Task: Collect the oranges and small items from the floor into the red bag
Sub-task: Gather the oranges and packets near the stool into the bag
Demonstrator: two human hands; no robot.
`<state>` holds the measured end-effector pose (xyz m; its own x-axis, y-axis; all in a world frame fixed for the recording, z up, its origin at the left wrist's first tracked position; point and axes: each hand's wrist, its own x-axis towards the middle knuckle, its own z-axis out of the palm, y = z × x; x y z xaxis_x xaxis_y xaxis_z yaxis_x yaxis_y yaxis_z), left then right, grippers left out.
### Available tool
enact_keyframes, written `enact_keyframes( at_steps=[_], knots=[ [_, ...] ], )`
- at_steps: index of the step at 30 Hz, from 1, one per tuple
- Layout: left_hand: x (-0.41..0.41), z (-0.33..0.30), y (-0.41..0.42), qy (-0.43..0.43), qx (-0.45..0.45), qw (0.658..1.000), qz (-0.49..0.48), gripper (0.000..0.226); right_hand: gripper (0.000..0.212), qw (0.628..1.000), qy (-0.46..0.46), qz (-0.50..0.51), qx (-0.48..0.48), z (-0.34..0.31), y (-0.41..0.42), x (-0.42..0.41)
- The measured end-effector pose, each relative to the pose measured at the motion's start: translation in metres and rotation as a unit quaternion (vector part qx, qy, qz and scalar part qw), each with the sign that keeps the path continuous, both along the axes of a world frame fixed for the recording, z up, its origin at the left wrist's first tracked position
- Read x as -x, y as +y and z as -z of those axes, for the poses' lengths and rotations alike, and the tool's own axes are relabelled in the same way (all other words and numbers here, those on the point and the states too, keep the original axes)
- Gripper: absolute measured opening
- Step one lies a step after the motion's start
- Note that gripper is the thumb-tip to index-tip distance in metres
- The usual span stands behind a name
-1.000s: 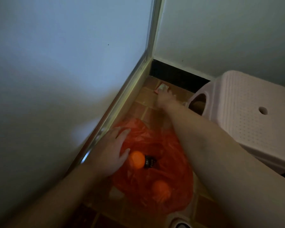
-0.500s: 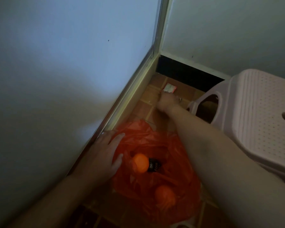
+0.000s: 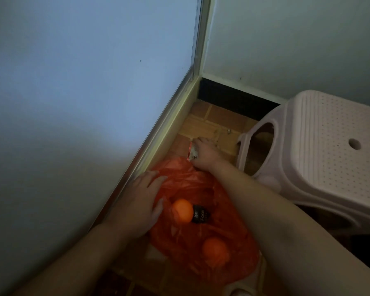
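Note:
A red plastic bag (image 3: 188, 184) lies open on the brown tiled floor by the wall. Inside it are one orange (image 3: 182, 210), a second orange (image 3: 214, 250) under the red plastic, and a small black packet (image 3: 200, 216). My left hand (image 3: 139, 201) rests flat on the bag's left edge, fingers straight. My right hand (image 3: 206, 152) is just beyond the bag's far rim and grips a small red-and-white sachet (image 3: 192, 153) that sticks out on its left side.
A white perforated plastic stool (image 3: 320, 154) stands close on the right. A pale wall panel with a metal frame (image 3: 158, 133) runs along the left. A black skirting (image 3: 233, 99) closes the corner. A tiny object (image 3: 229, 131) lies on the tiles beyond my hand.
My right hand picked the sachet off the tiles near the corner and drew it back toward the bag. My left hand stayed on the bag's edge.

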<state>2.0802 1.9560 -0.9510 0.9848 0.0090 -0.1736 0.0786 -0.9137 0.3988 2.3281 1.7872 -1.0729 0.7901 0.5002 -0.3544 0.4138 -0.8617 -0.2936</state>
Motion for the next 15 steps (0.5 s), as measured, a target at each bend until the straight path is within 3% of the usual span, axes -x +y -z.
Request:
enact_keyframes(
  at_steps=[7,12,15],
  knots=[
    [0.004,0.003,-0.001,0.005,-0.017,1.000,0.010,0.060,0.075,0.998,-0.001,0.037,0.053,-0.006,-0.002,0.014],
    [0.000,0.003,-0.007,-0.019,-0.016,1.000,0.016,0.054,0.034,0.995,-0.032,0.027,0.096,-0.016,-0.010,0.025],
    [-0.001,0.008,-0.009,-0.026,-0.006,0.999,0.022,0.053,0.023,0.990,-0.066,0.019,0.123,-0.020,-0.013,0.033]
  ],
)
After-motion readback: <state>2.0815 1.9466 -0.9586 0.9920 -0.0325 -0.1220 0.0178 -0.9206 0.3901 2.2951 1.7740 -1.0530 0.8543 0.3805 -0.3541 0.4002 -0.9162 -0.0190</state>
